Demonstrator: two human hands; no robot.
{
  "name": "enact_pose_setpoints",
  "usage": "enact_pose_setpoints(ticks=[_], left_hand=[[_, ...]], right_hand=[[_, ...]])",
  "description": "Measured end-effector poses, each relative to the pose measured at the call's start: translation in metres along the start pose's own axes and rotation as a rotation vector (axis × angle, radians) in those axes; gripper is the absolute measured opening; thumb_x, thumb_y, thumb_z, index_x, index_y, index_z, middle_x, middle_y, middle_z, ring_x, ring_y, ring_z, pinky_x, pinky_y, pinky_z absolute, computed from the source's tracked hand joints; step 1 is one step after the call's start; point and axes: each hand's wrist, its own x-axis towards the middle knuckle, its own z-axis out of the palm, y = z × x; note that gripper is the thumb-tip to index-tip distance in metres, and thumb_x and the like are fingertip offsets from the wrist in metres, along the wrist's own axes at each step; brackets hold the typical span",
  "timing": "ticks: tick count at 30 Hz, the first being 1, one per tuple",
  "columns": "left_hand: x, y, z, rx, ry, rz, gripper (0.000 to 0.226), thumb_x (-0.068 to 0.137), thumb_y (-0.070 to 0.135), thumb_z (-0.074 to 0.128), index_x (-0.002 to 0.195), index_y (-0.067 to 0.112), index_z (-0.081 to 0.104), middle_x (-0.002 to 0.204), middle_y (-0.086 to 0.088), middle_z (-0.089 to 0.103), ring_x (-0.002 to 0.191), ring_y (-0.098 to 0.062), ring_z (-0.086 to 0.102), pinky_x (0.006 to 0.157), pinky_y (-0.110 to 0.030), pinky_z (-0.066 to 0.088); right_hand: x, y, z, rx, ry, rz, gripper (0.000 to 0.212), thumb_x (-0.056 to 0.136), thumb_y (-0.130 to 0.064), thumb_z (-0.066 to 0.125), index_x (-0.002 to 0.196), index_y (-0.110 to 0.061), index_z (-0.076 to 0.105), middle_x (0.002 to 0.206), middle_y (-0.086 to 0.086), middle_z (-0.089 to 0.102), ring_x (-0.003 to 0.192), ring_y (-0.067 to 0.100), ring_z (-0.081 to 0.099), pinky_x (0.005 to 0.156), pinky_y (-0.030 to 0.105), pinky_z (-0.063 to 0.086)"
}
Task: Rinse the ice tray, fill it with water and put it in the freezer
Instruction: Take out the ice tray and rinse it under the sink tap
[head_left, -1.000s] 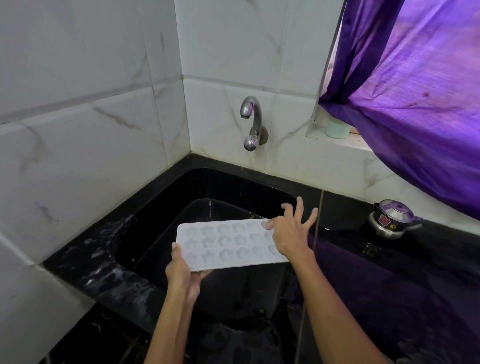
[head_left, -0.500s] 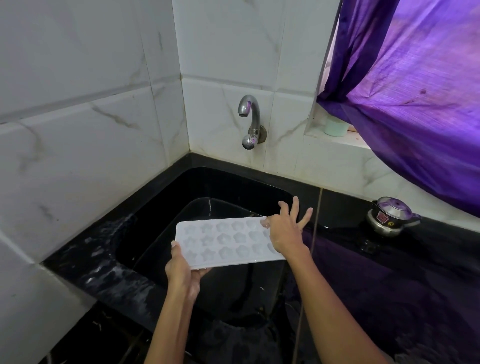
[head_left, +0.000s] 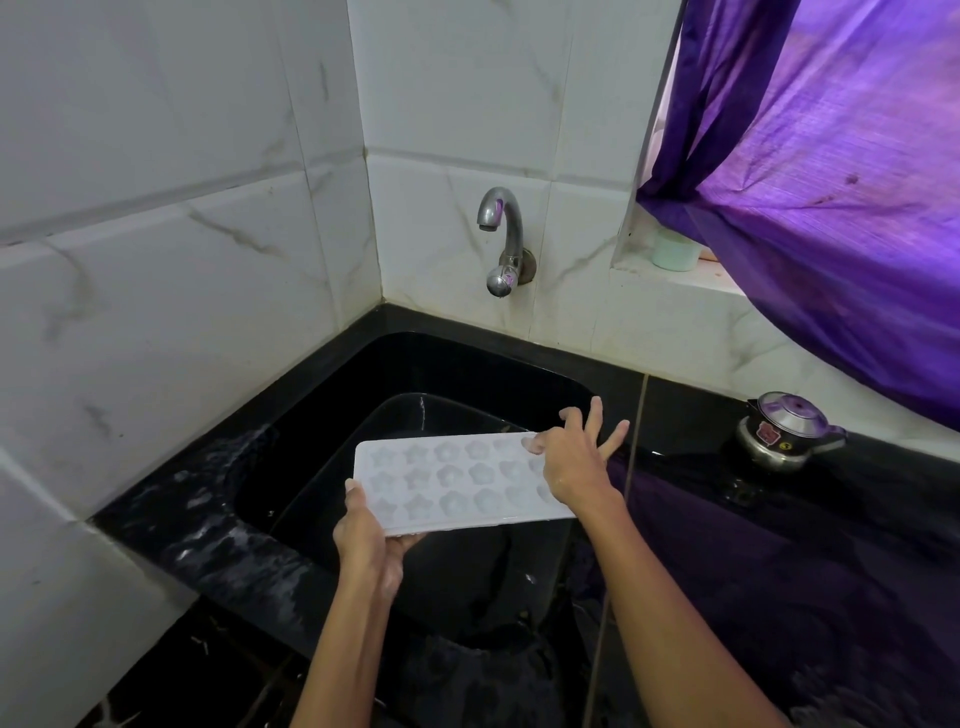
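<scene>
Sink (head_left: 332, 395) walls drop away below the ice tray (head_left: 447, 480), and we see free room between tray and tap (head_left: 501, 239) above. Against a second ago the tray sits almost unmoved. Its long axis runs left-right across the sink, moulds facing up. Our left hand (head_left: 366, 540) grips its near-left corner; our right hand (head_left: 574, 465) seems to pinch the right end, fingers splayed.
</scene>
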Motion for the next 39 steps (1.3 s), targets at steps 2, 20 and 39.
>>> enact_pose_setpoints(ticks=[2, 20, 39], left_hand=[[0.0, -0.001, 0.001, 0.012, -0.006, -0.012, 0.038, 0.099, 0.044, 0.037, 0.092, 0.013, 0.058, 0.092, -0.01, 0.067, 0.084, -0.029, 0.065, 0.065, -0.046, 0.053], [0.003, 0.002, 0.002, -0.014, -0.004, -0.009, 0.038, 0.099, 0.044, 0.037, 0.092, 0.012, 0.058, 0.093, -0.011, 0.067, 0.085, -0.029, 0.065, 0.068, -0.047, 0.054], [0.002, 0.0, 0.004, -0.003, -0.021, -0.024, 0.04, 0.099, 0.044, 0.036, 0.092, 0.011, 0.058, 0.093, -0.013, 0.067, 0.086, -0.031, 0.065, 0.07, -0.049, 0.054]], right_hand=[[0.003, -0.002, 0.001, -0.016, -0.004, 0.015, 0.041, 0.081, 0.009, 0.057, 0.106, -0.022, 0.068, 0.153, 0.013, 0.019, 0.144, 0.042, -0.018, 0.106, 0.068, -0.018], [0.01, -0.002, 0.0, 0.072, -0.021, 0.002, 0.048, 0.08, 0.015, 0.053, 0.106, -0.021, 0.068, 0.151, 0.012, 0.021, 0.145, 0.039, -0.017, 0.108, 0.066, -0.017], [0.008, -0.02, -0.009, 0.018, -0.011, -0.131, 0.053, 0.081, 0.015, 0.052, 0.11, -0.025, 0.069, 0.157, 0.013, 0.011, 0.144, 0.039, -0.022, 0.107, 0.066, -0.019]])
